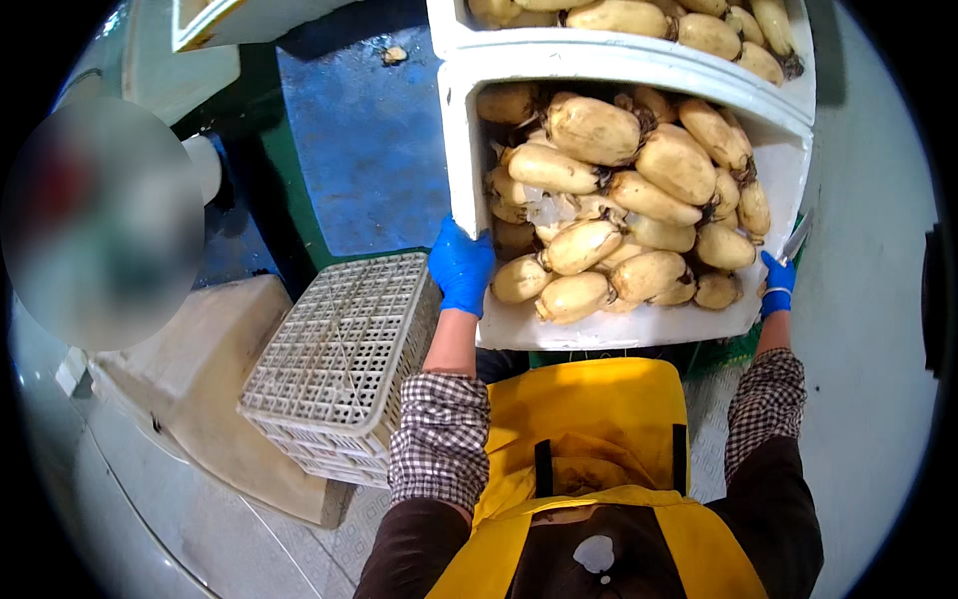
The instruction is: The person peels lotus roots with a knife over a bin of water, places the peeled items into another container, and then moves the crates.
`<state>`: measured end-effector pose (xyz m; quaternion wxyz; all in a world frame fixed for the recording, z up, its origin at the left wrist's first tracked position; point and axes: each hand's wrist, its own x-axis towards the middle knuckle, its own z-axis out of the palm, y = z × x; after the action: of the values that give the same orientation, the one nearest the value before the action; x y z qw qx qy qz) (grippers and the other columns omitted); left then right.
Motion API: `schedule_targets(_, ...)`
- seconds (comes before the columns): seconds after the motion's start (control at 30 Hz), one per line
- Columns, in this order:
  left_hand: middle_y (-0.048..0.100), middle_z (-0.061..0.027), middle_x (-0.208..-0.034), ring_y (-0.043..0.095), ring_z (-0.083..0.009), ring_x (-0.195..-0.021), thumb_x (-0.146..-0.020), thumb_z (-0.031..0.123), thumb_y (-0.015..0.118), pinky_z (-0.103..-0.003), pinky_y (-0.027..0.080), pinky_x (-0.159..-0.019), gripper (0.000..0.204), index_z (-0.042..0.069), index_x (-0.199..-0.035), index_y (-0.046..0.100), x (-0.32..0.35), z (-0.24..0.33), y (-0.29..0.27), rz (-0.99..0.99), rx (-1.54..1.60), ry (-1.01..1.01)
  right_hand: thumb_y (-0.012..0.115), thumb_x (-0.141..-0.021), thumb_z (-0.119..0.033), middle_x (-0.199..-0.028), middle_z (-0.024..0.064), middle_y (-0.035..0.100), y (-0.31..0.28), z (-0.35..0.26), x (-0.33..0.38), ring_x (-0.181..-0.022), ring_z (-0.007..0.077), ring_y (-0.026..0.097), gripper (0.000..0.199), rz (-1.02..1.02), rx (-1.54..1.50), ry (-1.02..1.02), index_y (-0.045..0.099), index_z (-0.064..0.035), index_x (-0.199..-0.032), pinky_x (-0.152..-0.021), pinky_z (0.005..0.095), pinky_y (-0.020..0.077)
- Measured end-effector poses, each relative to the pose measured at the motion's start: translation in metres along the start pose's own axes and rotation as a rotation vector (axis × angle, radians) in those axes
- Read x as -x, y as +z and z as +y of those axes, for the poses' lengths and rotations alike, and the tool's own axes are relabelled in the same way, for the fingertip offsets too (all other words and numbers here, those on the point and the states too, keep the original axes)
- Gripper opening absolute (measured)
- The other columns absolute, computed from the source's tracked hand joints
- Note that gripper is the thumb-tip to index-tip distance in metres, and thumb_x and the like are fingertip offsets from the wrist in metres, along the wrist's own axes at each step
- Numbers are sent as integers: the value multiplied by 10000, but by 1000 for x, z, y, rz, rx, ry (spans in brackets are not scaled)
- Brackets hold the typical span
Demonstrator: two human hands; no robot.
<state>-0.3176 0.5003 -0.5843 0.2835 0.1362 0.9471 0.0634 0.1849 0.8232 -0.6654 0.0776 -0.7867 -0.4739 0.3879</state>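
Wet work floor: pale tiles low in the frame, a blue-painted patch of floor (364, 140) further out with green edging. Only one view, the head camera, looking down past a yellow apron (584, 439) and checked sleeves.

Straight ahead sits a white foam box (619, 327) heaped with pale tan lotus roots (599, 130), stubby and oval, lying every which way, with bits of ice among them. The box is turned a little, its far right corner further off. A second white foam box (639, 52) with more of the roots stands behind it, the two touching.

Left hand (461, 268), blue glove, is wrapped over the box's near left corner, fingers curled inside the wall, thumb outside: a firm grip on the rim. Right hand (777, 286), blue glove, is pressed to the box's right wall near the front, fingers closed on a knife (797, 238) whose blade points up and away. How much of that hand bears on the foam cannot be told.

The box lies between the two hands, dead centre before the body, long side running left to right. Both hands are equally close; the left has the fuller hold.

Left of the person: an upturned pale plastic lattice crate (344, 359), close by the left forearm, and beside it a beige slab (200, 399). A blurred figure at the far left edge.
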Motion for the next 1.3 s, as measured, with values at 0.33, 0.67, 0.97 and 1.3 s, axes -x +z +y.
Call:
schedule_targets(0.33,661,-168,-790,650,-340,-703,-671,253,774,-388,513,-597,424,81,-1022,608,-35,13,-44,8,-24,115,794,-652,-136,-782,41,631,-3,-33,42,-658,155,544,294,72,152,72,637,-11,-867,-627,311,463)
schedule_targets(0.67,680,-141,-928,655,-225,-798,-688,102,764,-349,504,-715,357,0,-994,612,-117,2,-75,-3,154,-40,785,-666,-144,-799,57,627,66,-113,53,-677,147,551,329,-30,-6,70,626,12,-909,-636,297,469)
schedule_targets(0.97,637,-173,-993,617,-293,-845,-652,286,794,-399,496,-729,580,12,-1091,532,-167,-86,-131,85,210,-132,699,-773,-181,-869,72,622,152,-180,102,-764,163,569,306,-315,-184,87,602,10,-992,-713,302,477)
schedule_targets(1.3,295,-260,-1407,302,-416,-1291,-679,277,739,-456,262,-1070,951,13,-1422,207,28,50,-192,333,-3,-138,606,-856,-278,-1083,78,555,72,-147,1,-935,230,531,410,-671,-224,491,512,-120,-1223,-837,400,448)
